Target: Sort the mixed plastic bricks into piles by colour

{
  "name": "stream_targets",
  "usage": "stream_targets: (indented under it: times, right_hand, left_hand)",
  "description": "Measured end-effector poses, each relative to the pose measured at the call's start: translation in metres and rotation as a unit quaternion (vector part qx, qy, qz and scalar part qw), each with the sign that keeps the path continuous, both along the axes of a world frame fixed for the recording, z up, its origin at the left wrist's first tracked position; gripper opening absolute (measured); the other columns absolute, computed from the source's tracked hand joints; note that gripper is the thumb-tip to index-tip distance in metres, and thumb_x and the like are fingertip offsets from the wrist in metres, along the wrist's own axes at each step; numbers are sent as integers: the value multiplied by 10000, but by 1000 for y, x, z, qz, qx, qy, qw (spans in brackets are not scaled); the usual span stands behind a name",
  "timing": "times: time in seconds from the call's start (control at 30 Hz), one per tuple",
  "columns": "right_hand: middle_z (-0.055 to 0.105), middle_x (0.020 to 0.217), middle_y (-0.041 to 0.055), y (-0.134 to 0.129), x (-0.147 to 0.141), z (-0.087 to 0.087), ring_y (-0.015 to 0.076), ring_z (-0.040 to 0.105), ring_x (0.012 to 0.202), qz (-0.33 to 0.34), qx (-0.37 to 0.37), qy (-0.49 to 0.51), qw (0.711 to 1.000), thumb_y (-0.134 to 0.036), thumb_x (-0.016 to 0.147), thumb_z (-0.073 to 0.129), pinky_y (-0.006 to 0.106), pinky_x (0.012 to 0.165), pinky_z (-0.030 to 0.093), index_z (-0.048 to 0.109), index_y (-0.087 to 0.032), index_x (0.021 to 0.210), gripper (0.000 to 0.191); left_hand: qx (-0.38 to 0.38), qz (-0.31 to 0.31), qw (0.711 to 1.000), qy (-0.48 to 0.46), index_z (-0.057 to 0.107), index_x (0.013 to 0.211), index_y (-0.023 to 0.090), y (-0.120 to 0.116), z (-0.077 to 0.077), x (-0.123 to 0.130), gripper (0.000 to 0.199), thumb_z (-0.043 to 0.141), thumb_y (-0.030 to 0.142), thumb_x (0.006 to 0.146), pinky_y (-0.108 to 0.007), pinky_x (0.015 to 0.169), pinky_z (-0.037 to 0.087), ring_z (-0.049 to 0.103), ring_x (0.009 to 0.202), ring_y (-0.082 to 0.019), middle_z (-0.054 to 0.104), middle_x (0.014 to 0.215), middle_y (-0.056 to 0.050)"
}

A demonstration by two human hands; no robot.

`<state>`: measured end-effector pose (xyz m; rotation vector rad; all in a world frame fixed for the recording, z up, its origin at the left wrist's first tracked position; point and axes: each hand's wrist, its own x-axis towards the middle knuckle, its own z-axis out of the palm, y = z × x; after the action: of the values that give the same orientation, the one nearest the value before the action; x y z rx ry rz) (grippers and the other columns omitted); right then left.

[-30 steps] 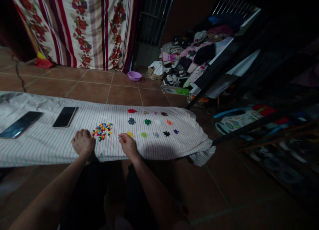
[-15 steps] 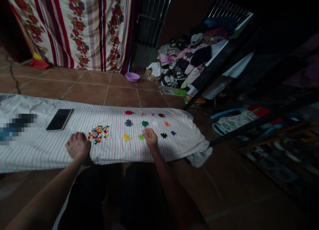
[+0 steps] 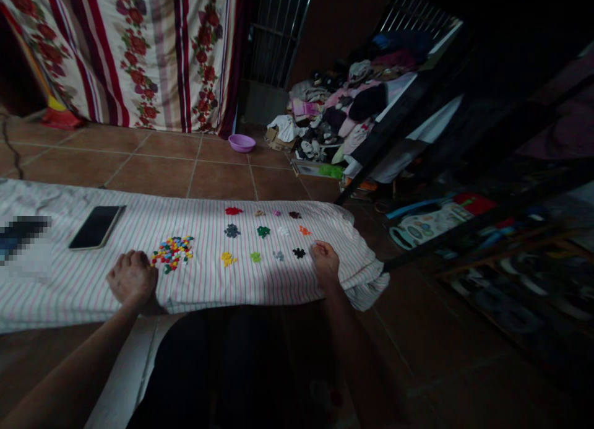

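My left hand (image 3: 132,275) rests on the striped cloth (image 3: 199,290) with its fingers curled under, just left of a mixed pile of small colourful pieces (image 3: 172,252). Anything inside it is hidden. My right hand (image 3: 325,259) is at the right end of the sorted heaps, fingertips pinched together; what they hold is too small to make out. Right beside its fingertips lie the black pieces (image 3: 299,253) and the orange pieces (image 3: 304,229). Leftward in the same row are grey pieces (image 3: 278,255), lime green pieces (image 3: 255,257) and yellow pieces (image 3: 227,259).
Farther back are red (image 3: 232,211), dark grey (image 3: 232,231), dark green (image 3: 263,231), white (image 3: 283,231) and brown pieces (image 3: 294,215). A phone (image 3: 96,227) lies at left. Beyond, a purple basin (image 3: 242,143) and a heap of clothes (image 3: 343,104) sit on the floor.
My right hand has moved right, from the lime green pieces to past the black ones. Grey pieces now show where it was, and the dark blue ones are hidden. My left hand stays by the pile.
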<state>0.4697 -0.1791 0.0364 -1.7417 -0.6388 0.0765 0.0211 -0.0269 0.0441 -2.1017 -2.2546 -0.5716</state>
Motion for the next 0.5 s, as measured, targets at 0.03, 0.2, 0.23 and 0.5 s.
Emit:
stream_targets:
  times: [0.03, 0.2, 0.23, 0.5]
  right_hand:
    - [565, 603, -16, -1, 5, 1, 140, 550, 582, 4, 1, 16, 1000, -437, 642, 638, 313, 626, 497, 667, -161, 843, 343]
    - [589, 625, -11, -1, 29, 4, 146, 567, 606, -13, 16, 59, 998, -411, 587, 662, 332, 675, 502, 647, -168, 801, 324]
    - [590, 620, -11, 0, 33, 4, 147, 567, 601, -20, 14, 61, 998, -409, 577, 668, 332, 669, 501, 646, -170, 794, 324]
    - [636, 625, 30, 8, 57, -3, 163, 600, 584, -41, -9, 28, 999, -434, 592, 644, 313, 611, 496, 661, -164, 808, 345]
  left_hand:
    - [0, 4, 1000, -2, 590, 1037, 171, 0, 1, 1, 274, 455, 247, 811, -446, 900, 373, 506, 1136, -299, 605, 1167, -148]
    - [-10, 3, 1000, -13, 597, 1033, 166, 0, 5, 2, 284, 461, 229, 792, -471, 901, 373, 501, 1150, -321, 598, 1154, -159]
    - [-15, 2, 1000, -14, 599, 1036, 166, 0, 5, 2, 290, 472, 228, 783, -477, 902, 373, 500, 1153, -327, 597, 1153, -162]
    - [-19, 10, 1000, -1, 585, 1038, 161, -1, 7, 5, 277, 454, 239, 807, -464, 932, 370, 489, 1195, -315, 593, 1203, -160]
